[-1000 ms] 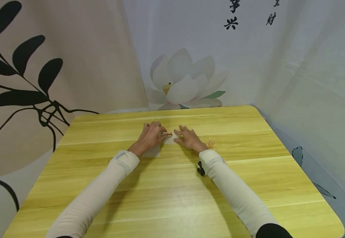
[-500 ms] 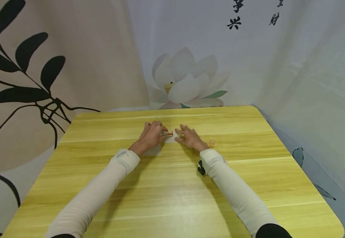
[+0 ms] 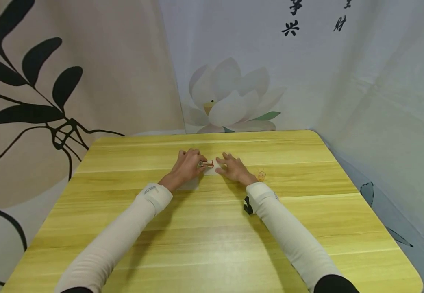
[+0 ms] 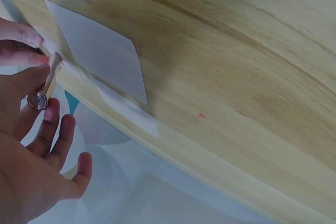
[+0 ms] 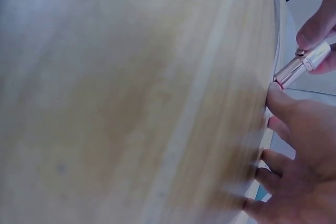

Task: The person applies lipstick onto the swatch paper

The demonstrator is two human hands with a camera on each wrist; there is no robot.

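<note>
My left hand [image 3: 188,167] pinches a lipstick [image 3: 206,164] between thumb and fingers, its red tip pointing right. The tube is shiny pinkish metal, seen closely as a lipstick [image 5: 303,65] in the right wrist view. White paper [image 3: 210,171] lies beneath the tip, partly hidden by the hands. In the left wrist view the paper [image 4: 102,51] has one large flap standing off the wood. My right hand [image 3: 233,169] has its fingers spread, with fingertips at the paper's right side. Its thumb [image 5: 281,100] is right by the lipstick's tip.
A small orange see-through cylinder [image 3: 261,176] stands on the wooden table [image 3: 212,244], just right of the right wrist. A small red mark [image 4: 201,115] shows on the wood. Behind the table's far edge hangs a printed curtain [image 3: 233,93].
The head view has shifted slightly, moving the backdrop a little to the right. Both hands and the lipstick keep nearly the same position over the paper.
</note>
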